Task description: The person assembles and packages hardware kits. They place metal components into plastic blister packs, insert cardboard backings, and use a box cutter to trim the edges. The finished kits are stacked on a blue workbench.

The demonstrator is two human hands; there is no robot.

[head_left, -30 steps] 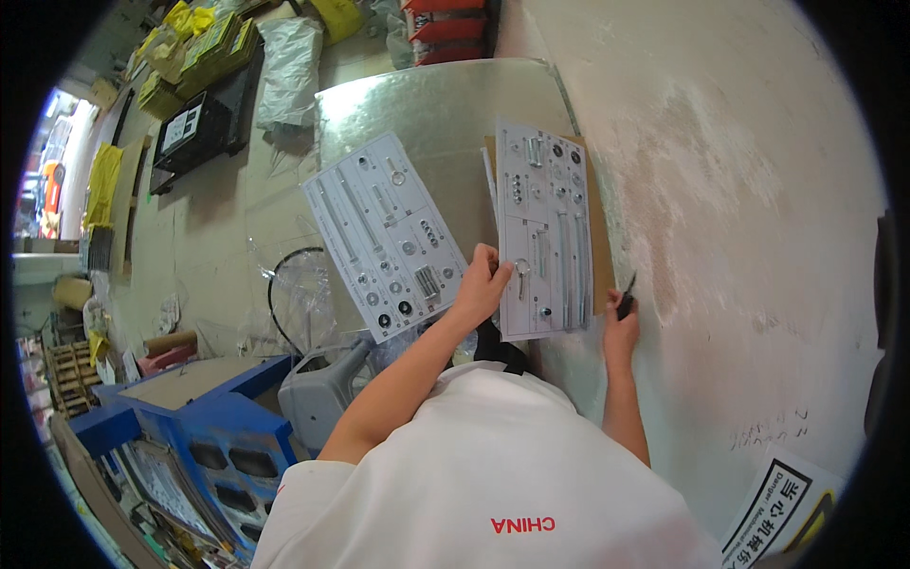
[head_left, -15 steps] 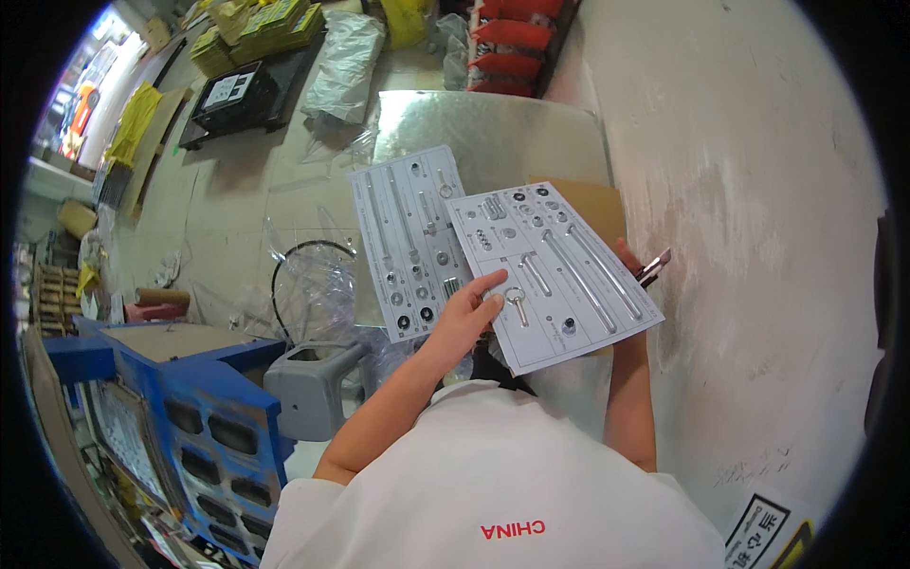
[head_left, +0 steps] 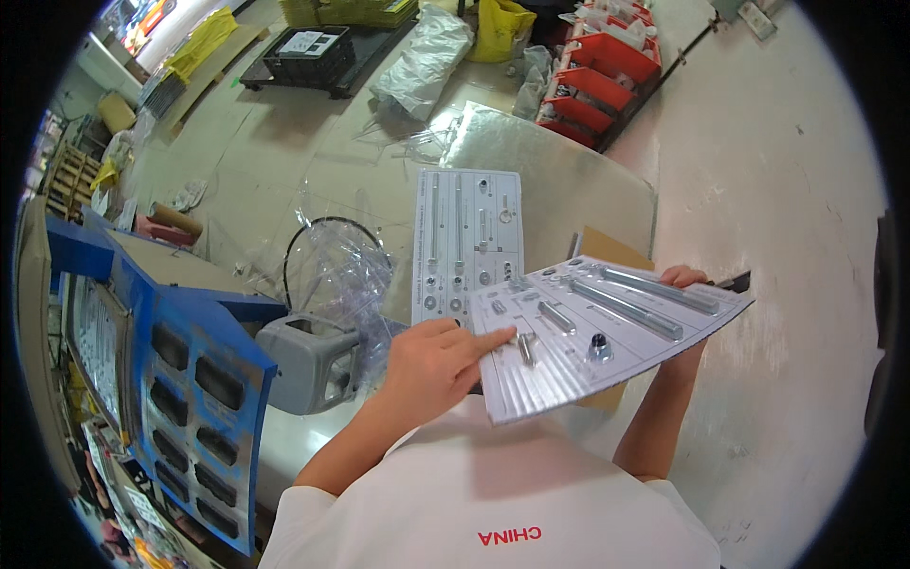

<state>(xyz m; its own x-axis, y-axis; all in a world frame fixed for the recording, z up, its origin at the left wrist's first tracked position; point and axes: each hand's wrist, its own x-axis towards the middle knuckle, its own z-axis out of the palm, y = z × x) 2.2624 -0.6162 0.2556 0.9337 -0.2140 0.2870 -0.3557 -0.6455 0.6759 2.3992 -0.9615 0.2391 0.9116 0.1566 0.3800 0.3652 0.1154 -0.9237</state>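
In front of my chest is a white printed hardware card [head_left: 569, 375], tilted, with metal rods, a pin, nuts and small parts on its face under clear film. My left hand [head_left: 427, 375] is at its left edge, the index finger lying on top by the pin and the other fingers curled, partly hidden. At the far right edge my right hand [head_left: 684, 276] holds the card, most of its fingers behind it. A dark, slim tool [head_left: 735, 282], perhaps a cutter, sticks out beside that hand. A second hardware card [head_left: 469, 247] lies flat beyond, partly covered by my left hand.
Under the cards is a shiny metal-topped surface [head_left: 578, 180] with brown cardboard [head_left: 616, 247]. A grey stool [head_left: 308, 365], clear plastic film [head_left: 355, 280] and a blue frame [head_left: 209, 417] stand left. Red bins [head_left: 602, 81] are at the far right, by the wall [head_left: 777, 190].
The held card has tipped flatter and its film shows ripples near my left hand. My left index finger now points across its face. The view has shifted, so the background sits further right.
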